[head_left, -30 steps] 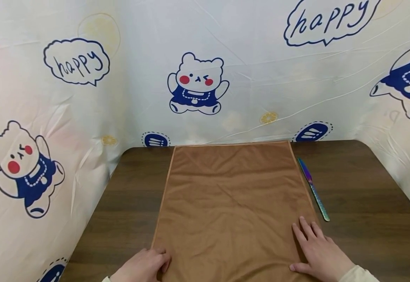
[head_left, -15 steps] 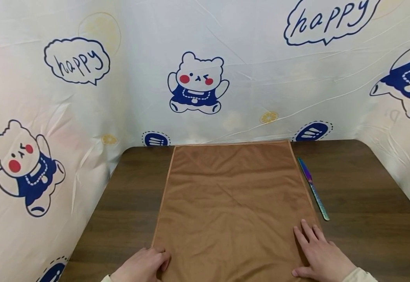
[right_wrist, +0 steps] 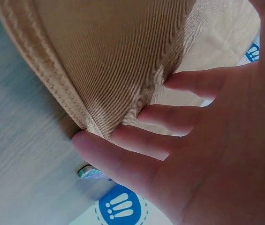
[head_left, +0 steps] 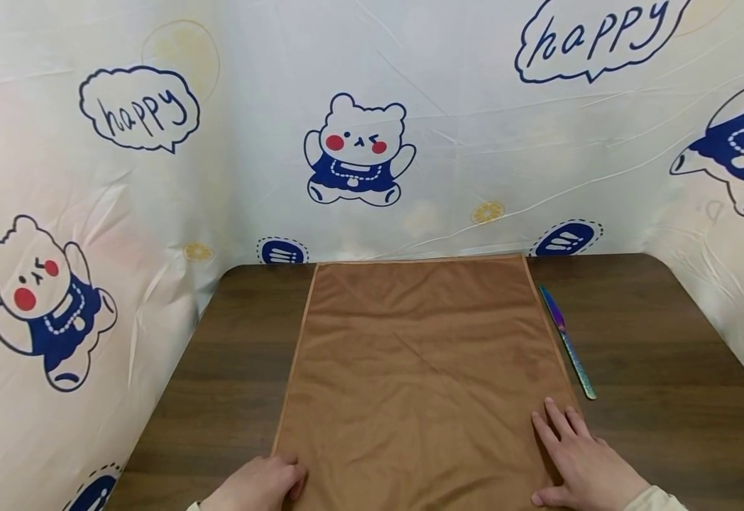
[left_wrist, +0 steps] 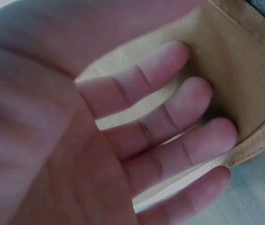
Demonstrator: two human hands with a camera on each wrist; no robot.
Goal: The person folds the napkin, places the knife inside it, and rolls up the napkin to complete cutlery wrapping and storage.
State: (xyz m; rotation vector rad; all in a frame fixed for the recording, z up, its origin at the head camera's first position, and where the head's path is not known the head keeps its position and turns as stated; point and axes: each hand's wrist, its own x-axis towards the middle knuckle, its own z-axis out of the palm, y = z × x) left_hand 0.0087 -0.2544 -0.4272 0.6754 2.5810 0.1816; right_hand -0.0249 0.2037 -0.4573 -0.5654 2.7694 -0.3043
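A brown cloth [head_left: 423, 369] with a stitched hem lies spread on the dark wooden table, lightly wrinkled. My left hand [head_left: 253, 484] rests at its near left edge; in the left wrist view the fingers [left_wrist: 188, 101] are loosely bent against the fabric, without a visible pinch. My right hand [head_left: 586, 461] lies with spread fingers on the near right edge. Those fingertips [right_wrist: 83, 138] touch the cloth beside its hem in the right wrist view. A table knife [head_left: 566, 341] with an iridescent blade lies just right of the cloth. The cloth's near end is out of the head view.
The wooden table [head_left: 653, 341] has rounded far corners. A pale curtain [head_left: 461, 128] printed with bears and the word "happy" surrounds it at the back and both sides.
My right hand has slid very slightly toward the table's near side. The left hand has barely shifted, and cloth and knife lie as before.
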